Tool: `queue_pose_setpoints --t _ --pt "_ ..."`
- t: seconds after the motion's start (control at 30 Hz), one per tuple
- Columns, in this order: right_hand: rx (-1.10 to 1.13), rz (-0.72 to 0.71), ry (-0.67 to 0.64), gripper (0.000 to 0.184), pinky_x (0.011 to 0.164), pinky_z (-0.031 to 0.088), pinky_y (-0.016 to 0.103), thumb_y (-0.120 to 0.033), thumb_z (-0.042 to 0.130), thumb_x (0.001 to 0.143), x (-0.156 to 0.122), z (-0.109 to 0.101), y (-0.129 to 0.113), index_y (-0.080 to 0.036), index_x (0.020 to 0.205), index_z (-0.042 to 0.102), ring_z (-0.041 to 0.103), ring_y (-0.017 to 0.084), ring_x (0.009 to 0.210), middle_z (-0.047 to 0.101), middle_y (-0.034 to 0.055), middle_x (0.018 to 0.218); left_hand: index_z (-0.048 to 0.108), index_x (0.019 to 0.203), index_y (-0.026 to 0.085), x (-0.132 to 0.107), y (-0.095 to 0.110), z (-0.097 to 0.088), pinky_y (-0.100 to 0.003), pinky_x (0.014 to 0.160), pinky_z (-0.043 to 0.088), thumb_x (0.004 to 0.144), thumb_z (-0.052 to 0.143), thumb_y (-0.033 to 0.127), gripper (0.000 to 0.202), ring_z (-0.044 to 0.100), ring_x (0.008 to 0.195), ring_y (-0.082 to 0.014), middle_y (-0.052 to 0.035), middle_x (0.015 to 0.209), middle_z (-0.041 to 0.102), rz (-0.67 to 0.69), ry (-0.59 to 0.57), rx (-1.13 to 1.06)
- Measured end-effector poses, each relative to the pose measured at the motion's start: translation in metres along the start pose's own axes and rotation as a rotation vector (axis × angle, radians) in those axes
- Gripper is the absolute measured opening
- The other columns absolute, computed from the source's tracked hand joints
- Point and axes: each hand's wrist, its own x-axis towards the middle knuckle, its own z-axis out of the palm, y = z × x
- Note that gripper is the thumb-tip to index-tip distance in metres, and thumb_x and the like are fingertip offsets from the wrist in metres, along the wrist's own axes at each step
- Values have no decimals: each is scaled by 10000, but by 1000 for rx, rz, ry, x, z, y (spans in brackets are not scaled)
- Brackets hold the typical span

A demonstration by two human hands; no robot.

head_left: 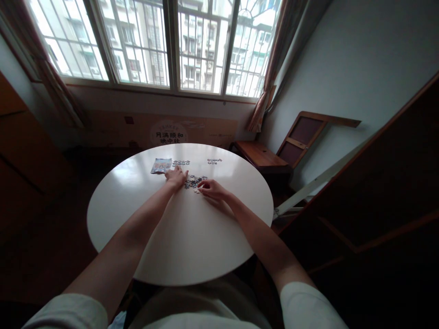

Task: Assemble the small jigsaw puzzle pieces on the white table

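Observation:
A loose pile of small jigsaw puzzle pieces [194,181] lies on the white round table [178,237] between my hands. My left hand [176,177] rests on the tabletop left of the pile, fingers stretched and spread. At the pile's right edge, my right hand [212,188] has its fingers bent in a pinch over a puzzle piece, which is mostly hidden by the fingertips. Just beyond my left hand are puzzle pieces in short rows [181,162]. Another group in rows [214,161] lies farther right. Left of my left hand is a picture packet [161,166].
A wooden chair [262,154] stands past the table's right far side. Barred windows [199,50] with curtains [264,107] are ahead, above a printed cardboard panel [206,128]. A dark wooden piece of furniture [377,214] rises on the right.

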Motion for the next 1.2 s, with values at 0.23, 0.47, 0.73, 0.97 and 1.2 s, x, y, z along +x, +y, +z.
queue_pose_setpoints --t 0.23,0.47,0.73,0.97,1.2 --pt "-3 0 0 272 478 325 182 -300 577 765 0 1 3 -100 938 642 453 67 482 553 -22 569 481 1280 105 1 -1 -2 -399 824 411 889 222 558 652 532 1101 -338 -226 1347 431 13 -20 -4" --pt "-23 -23 33 254 493 332 184 -257 564 763 -1 1 -4 -93 938 649 455 68 501 555 -15 587 423 1317 95 -4 1 -1 -412 834 406 886 268 542 639 534 1087 -357 -229 1339 431 -25 34 -51" --pt "-56 -13 252 198 551 371 187 -160 520 741 4 -3 1 -102 862 665 476 71 553 574 3 642 471 1279 198 -25 -7 -2 -344 745 442 925 245 405 468 589 991 -277 -154 1315 467 1 218 -217" --pt "-103 -21 175 179 525 321 184 -186 557 722 3 -1 3 -97 828 670 422 61 515 545 -18 583 556 1147 215 -42 -12 -13 -327 794 419 890 346 287 340 598 977 -244 -91 1049 661 71 176 -235" --pt "-125 -26 162 185 517 318 178 -202 561 738 2 0 0 -103 848 672 444 66 526 547 -18 581 571 1089 225 -72 -15 -16 -317 807 395 864 413 370 311 609 907 -216 -52 985 675 215 194 -227"
